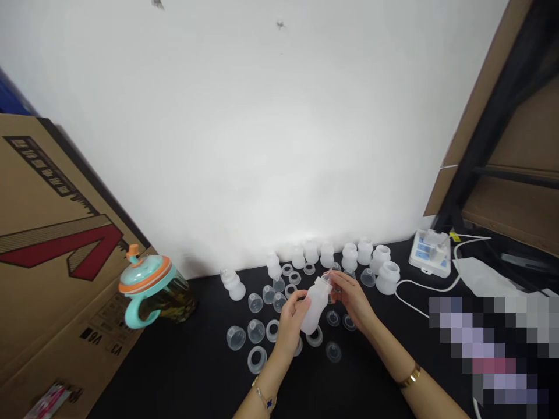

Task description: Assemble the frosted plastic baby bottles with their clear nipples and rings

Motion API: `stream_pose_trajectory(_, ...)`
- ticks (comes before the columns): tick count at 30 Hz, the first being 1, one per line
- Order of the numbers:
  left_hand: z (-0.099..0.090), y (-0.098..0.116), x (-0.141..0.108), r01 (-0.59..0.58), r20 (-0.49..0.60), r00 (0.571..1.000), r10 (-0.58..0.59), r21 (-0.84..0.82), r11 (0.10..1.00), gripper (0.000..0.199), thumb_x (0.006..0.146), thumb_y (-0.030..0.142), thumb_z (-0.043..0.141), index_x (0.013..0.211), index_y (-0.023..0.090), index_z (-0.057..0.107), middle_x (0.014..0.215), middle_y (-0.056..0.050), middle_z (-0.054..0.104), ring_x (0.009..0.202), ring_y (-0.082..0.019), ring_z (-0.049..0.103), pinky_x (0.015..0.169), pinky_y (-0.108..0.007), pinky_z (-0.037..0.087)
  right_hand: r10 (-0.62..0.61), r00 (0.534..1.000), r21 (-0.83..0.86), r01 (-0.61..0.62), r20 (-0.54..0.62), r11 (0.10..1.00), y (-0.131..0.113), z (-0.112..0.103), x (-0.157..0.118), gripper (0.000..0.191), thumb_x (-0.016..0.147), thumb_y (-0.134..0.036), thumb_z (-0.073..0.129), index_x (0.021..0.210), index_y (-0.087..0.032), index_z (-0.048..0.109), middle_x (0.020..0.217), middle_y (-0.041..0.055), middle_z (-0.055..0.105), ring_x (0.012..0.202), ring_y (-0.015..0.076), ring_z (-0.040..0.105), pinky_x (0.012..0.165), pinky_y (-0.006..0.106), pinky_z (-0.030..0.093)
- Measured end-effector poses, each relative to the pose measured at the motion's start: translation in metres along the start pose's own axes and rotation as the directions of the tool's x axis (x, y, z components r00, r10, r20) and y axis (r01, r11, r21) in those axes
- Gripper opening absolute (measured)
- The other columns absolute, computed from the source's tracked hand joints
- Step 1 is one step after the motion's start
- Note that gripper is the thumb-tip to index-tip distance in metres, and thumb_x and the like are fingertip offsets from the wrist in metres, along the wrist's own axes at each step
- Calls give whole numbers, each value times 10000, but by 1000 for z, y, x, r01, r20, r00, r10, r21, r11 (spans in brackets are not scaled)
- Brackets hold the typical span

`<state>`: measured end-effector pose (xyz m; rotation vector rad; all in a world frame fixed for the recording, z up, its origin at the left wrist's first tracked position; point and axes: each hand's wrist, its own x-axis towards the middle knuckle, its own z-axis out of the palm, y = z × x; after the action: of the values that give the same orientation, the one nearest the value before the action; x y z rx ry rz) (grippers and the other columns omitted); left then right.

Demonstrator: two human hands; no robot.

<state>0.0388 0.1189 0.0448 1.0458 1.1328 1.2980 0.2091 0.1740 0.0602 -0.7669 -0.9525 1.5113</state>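
Note:
A frosted white bottle [315, 307] is tilted in my left hand [293, 321], its neck pointing up and to the right. My right hand [351, 295] pinches a small clear piece [327, 276] at the bottle's mouth; its exact shape is too small to tell. Around my hands lie clear domed caps [255, 330], white rings [257, 359] and clear nipple-like discs [333, 351]. Several white bottles [349, 256] stand behind, along the wall. One more bottle [233, 285] with a clear piece on top is at the left.
A teal and orange lidded jug [152, 285] with dark contents stands at the left beside a cardboard box [56, 233]. At the right are a power strip [430, 253] with white cables and a pale bag [489, 279]. A white wall [279, 145] closes off the back.

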Motion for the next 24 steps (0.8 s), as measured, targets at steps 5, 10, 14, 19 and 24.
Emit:
stream_pose_trajectory(5, 1, 7, -5, 170, 127, 981, -149, -171, 971, 571, 791, 622, 674, 1083, 131, 648, 838, -93, 722, 663, -193, 667, 532, -268, 506, 0, 1000, 7, 0, -11, 1000, 1, -2, 1, 355, 745, -492, 805, 957, -208, 791, 701, 0, 571, 602, 139, 509, 471, 244, 417)
stream_pose_trajectory(10, 1, 12, -7, 399, 257, 906, -336, -254, 881, 573, 847, 615, 598, 1060, 92, 694, 786, -119, 734, 533, -167, 642, 464, -249, 456, 23, 1000, 21, -23, -13, 1000, -2, -3, 1, 346, 741, -462, 814, 955, -191, 789, 689, -3, 558, 615, 138, 507, 489, 243, 422)
stream_pose_trajectory(14, -1, 10, -3, 472, 296, 874, -386, -326, 819, 557, 880, 573, 574, 1050, 56, 692, 755, -122, 728, 507, -162, 635, 444, -238, 438, 25, 1000, 23, -25, -7, 999, -3, -3, 1, 345, 727, -452, 828, 941, -185, 789, 686, -3, 559, 610, 132, 497, 495, 247, 417)
stream_pose_trajectory(19, -3, 7, 0, 507, 323, 856, -404, -372, 777, 560, 908, 546, 558, 1133, 42, 656, 740, -120, 729, 503, -166, 634, 444, -237, 426, 13, 1000, 14, -13, 1, 1000, -2, -3, 1, 310, 730, -438, 830, 917, -195, 786, 691, -6, 555, 625, 130, 491, 501, 249, 409)
stream_pose_trajectory(24, -5, 5, 0, 485, 315, 868, -384, -374, 790, 550, 903, 535, 581, 1159, 52, 644, 738, -116, 732, 507, -166, 637, 459, -241, 434, 15, 1000, 7, -15, -5, 1000, -1, -5, 2, 298, 730, -430, 832, 902, -191, 787, 703, 0, 563, 634, 128, 497, 507, 247, 408)
